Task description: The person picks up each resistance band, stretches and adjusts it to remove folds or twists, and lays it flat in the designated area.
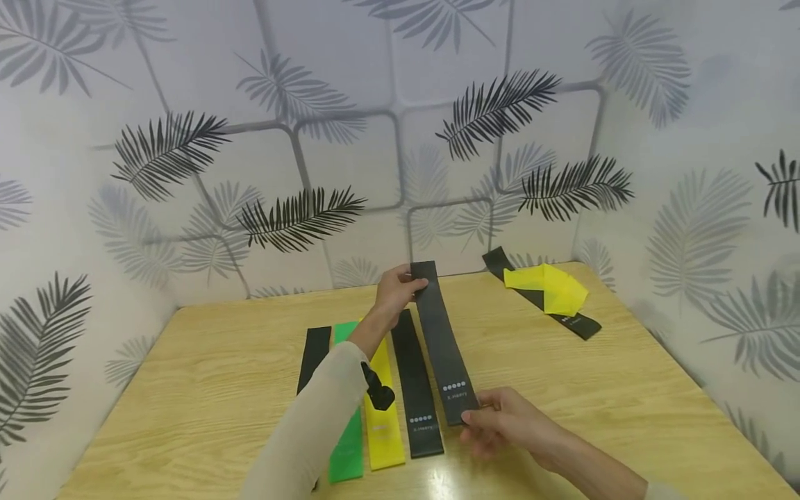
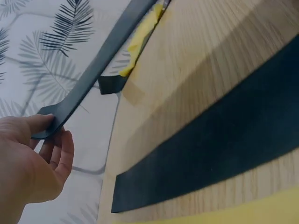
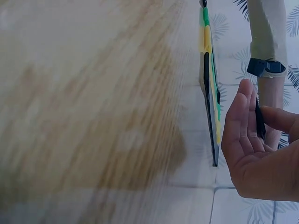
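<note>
A black band [image 1: 440, 333] with white dots and lettering is stretched flat between both hands, tilted above the table. The left hand [image 1: 395, 292] pinches its far end between thumb and fingers; the left wrist view shows that hand [image 2: 37, 158] on the band [image 2: 93, 70]. At the near, printed end, the right hand [image 1: 506, 423] pinches a corner; in the right wrist view this hand [image 3: 261, 149] holds the band [image 3: 259, 119] edge-on. Just left of it another black band [image 1: 417, 382] lies on the table, also visible in the left wrist view [image 2: 201, 135].
Left of these lie a yellow band [image 1: 384, 417], a green band [image 1: 347, 444] and a black band [image 1: 314, 354], partly hidden by the left arm. At the back right, a crumpled yellow band [image 1: 556, 288] lies across a black band [image 1: 581, 325]. Patterned wall covering surrounds the wooden table [image 1: 206, 375].
</note>
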### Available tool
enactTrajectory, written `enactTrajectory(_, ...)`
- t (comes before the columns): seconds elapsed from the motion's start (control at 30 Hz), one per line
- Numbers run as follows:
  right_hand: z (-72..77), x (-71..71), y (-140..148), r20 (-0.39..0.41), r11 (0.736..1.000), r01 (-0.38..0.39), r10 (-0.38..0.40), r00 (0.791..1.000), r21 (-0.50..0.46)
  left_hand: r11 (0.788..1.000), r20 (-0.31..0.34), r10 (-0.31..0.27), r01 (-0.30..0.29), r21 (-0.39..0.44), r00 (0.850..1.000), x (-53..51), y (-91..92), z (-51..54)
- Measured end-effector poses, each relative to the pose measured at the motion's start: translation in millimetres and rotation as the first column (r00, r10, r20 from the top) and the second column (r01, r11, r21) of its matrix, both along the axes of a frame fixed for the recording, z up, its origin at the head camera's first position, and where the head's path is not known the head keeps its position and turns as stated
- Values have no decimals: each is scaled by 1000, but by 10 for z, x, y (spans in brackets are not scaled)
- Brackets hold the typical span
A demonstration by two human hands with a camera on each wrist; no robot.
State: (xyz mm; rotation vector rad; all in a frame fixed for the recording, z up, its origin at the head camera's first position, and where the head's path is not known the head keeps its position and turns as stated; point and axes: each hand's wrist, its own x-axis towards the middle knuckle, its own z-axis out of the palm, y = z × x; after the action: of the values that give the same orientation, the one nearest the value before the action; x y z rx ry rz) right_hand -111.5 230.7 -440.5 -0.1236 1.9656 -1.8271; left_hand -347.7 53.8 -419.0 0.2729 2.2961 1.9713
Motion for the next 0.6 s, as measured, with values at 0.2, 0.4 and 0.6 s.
enactTrajectory(0.2,-85,52,28,30,998,-27,26,999,53,996,-60,-2,-4,-88,998,-18,-43,-139)
enactTrajectory(0.4,-156,95,42,54,997,-37,33,998,61,990,-97,9,-22,-136,995,-32,-1,-214)
enactTrajectory(0.6,-211,92,67,76,997,-52,48,996,55,979,-124,-2,-23,-202,992,-47,50,-241)
